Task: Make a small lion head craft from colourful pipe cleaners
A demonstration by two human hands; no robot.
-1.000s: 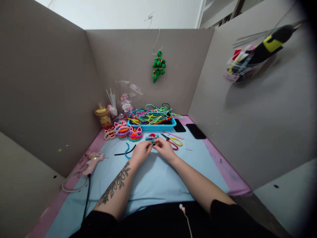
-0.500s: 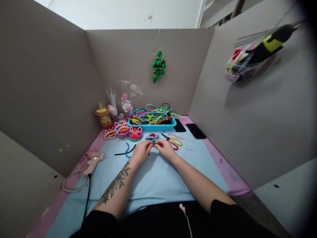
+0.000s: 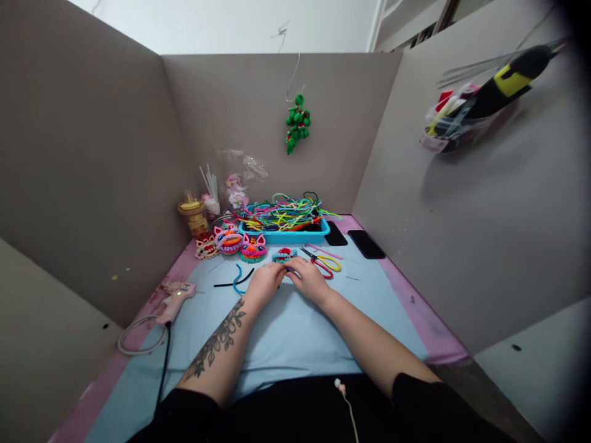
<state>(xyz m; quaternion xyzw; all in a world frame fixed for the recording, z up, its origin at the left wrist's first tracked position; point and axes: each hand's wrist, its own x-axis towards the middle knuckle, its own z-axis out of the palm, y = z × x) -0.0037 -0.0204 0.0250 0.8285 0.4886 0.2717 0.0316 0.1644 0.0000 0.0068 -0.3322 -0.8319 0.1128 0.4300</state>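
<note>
My left hand (image 3: 266,280) and my right hand (image 3: 306,280) meet over the middle of the table, fingertips pinched together. Between them shows a small dark blue piece (image 3: 289,269), seemingly pipe cleaner; most of it is hidden by my fingers. Just beyond my fingertips lies a teal and red pipe-cleaner figure (image 3: 284,253). Scissors (image 3: 325,263) with red and yellow handles rest beside my right hand. To the left of my left hand, a blue pipe cleaner (image 3: 237,280) crosses a black pipe cleaner (image 3: 224,285).
A blue tray (image 3: 295,237) heaped with pipe cleaners stands behind, next to two dark phones (image 3: 365,244). Finished animal-face figures (image 3: 253,247) sit left of centre. A pink glue gun (image 3: 175,303) and its cord lie at left. Grey partitions (image 3: 221,111) enclose the table.
My fingers have shifted slightly around the small piece, and more of its dark blue shows between them. The things on the table stay in place.
</note>
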